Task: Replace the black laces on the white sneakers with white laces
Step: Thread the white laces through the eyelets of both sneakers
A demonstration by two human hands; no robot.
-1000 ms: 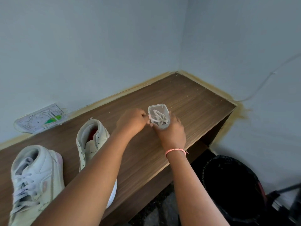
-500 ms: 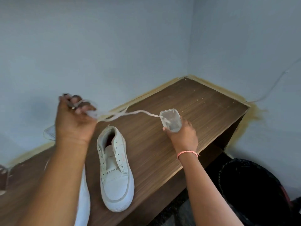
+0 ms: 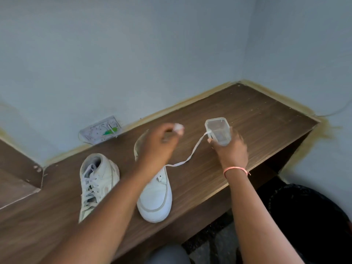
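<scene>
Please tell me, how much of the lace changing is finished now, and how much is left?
Done: the left sneaker already wears white laces; the right sneaker shows no lace. In hand: the left hand pulls a white lace from the container held by the right hand. Left: threading it through the right sneaker.

Plain room in a home, corner of pale blue walls (image 3: 133, 54), built-in wood table (image 3: 247, 115), wall socket (image 3: 100, 129), black bin (image 3: 312, 216)
</scene>
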